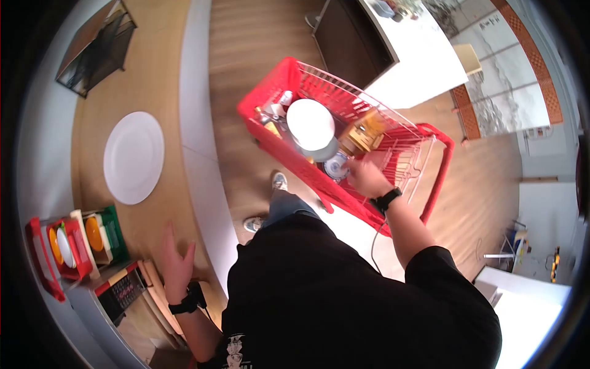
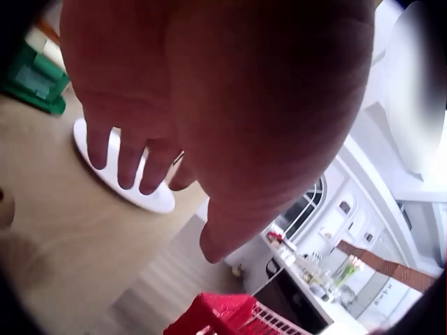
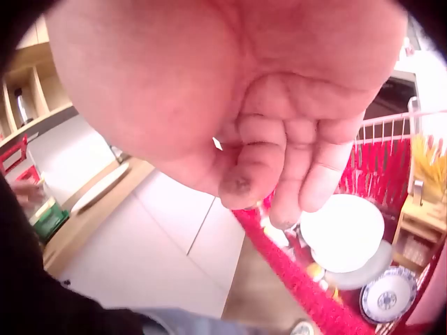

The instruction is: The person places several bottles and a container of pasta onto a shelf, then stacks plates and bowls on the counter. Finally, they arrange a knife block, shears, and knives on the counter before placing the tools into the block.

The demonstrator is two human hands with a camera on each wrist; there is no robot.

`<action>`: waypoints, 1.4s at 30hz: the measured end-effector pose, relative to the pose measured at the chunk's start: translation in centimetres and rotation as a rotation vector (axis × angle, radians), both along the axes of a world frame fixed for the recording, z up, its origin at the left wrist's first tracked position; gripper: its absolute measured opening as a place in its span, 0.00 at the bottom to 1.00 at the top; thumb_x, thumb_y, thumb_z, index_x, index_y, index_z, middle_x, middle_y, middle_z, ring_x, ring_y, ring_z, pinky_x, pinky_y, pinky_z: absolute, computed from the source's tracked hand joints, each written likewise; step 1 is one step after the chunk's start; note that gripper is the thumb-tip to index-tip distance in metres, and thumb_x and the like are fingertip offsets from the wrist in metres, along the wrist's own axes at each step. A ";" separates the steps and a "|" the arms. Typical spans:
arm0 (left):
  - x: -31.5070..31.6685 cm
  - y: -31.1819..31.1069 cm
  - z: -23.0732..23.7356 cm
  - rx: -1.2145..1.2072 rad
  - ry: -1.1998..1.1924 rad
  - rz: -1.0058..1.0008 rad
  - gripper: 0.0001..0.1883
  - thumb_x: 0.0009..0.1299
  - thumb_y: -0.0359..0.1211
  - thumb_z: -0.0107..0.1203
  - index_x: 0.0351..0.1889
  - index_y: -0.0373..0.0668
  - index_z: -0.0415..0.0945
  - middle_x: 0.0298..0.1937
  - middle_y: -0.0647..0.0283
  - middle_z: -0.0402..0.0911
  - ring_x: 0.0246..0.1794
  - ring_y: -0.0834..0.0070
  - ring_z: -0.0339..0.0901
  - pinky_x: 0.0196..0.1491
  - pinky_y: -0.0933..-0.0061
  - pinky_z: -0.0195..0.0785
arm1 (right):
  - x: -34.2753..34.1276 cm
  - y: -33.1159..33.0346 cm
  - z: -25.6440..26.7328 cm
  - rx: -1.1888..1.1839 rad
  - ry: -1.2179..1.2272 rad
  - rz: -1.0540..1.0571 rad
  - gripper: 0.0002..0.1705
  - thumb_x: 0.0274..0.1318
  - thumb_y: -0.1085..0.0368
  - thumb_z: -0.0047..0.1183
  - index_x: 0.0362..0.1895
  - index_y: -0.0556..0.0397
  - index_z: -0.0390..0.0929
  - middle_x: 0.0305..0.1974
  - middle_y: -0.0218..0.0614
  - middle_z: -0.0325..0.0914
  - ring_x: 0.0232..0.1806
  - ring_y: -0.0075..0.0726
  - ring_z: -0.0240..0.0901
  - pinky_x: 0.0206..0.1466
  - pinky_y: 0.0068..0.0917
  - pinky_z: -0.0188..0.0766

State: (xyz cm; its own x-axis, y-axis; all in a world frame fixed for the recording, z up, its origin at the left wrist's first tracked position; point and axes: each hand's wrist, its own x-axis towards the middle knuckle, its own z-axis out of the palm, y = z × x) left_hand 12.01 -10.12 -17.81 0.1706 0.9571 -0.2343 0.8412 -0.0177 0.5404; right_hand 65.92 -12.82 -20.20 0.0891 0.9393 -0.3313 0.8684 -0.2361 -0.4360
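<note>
My right hand (image 1: 369, 179) is over the red shopping cart (image 1: 289, 158), its fingers loosely bent with nothing between them. Close by its fingertips in the head view lies a plate with a blue-and-white pattern (image 3: 387, 296). A white round plate (image 1: 310, 125) sits in the cart on top of a greyish dish (image 3: 363, 271), beside a wooden box-like holder (image 1: 367, 134). My left hand (image 1: 177, 264) hovers over the wooden counter (image 1: 144, 227), fingers spread and holding nothing. Farther along that counter lies a large white plate (image 1: 134, 158).
At the counter's near left stand a red rack (image 1: 46, 258) and a green rack (image 1: 115, 237) holding orange and white plates. A dark wire-sided shelf (image 1: 101, 52) is at the far end. Beyond the cart stands a white-topped counter (image 1: 424, 61).
</note>
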 end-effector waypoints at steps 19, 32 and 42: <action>3.6 4.0 -6.4 -0.353 0.269 0.186 0.53 0.67 0.23 0.62 0.83 0.47 0.36 0.85 0.44 0.36 0.84 0.44 0.36 0.81 0.52 0.45 | 3.6 23.7 -15.9 -0.109 0.146 -0.012 0.18 0.58 0.57 0.58 0.45 0.56 0.84 0.42 0.53 0.85 0.47 0.60 0.82 0.55 0.47 0.77; 4.6 4.9 -6.3 -0.376 0.247 0.300 0.50 0.67 0.22 0.60 0.83 0.46 0.40 0.85 0.48 0.38 0.84 0.47 0.37 0.80 0.53 0.47 | -5.8 35.5 -35.7 -0.163 0.134 0.102 0.43 0.52 0.53 0.68 0.68 0.54 0.63 0.59 0.55 0.76 0.62 0.60 0.73 0.65 0.48 0.73; 4.8 5.6 -6.1 -0.430 0.254 0.335 0.49 0.67 0.20 0.58 0.83 0.44 0.41 0.85 0.48 0.39 0.84 0.48 0.35 0.81 0.55 0.43 | -4.9 35.9 -39.7 -0.310 0.257 0.194 0.37 0.40 0.54 0.77 0.58 0.48 0.79 0.56 0.46 0.81 0.60 0.51 0.77 0.63 0.42 0.74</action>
